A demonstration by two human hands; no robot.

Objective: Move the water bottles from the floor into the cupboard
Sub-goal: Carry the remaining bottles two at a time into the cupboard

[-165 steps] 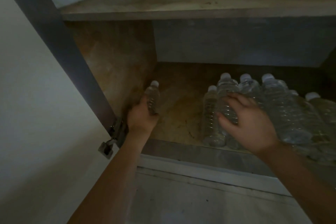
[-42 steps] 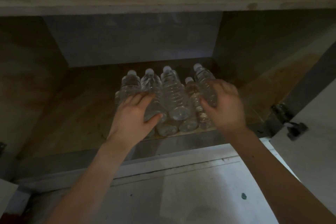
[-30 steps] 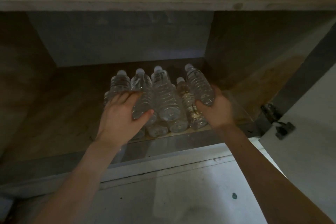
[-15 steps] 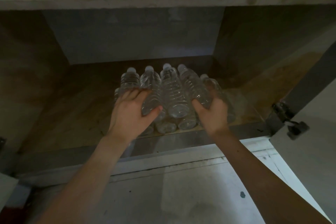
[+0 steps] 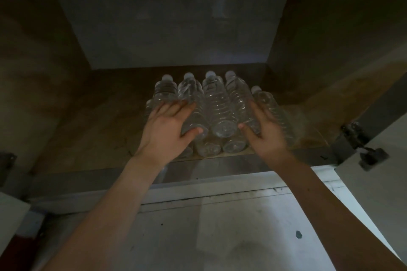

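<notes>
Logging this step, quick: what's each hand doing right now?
Left hand: open, palm flat on the stacked bottles.
Right hand: open, pressed against the stack's right side, gripping nothing.

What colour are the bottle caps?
White caps on clear bottles, seen in the head view.

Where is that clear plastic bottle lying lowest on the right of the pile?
In the head view, the clear plastic bottle lies on the wooden cupboard floor, right of the stacked bottles, under the right hand.
</notes>
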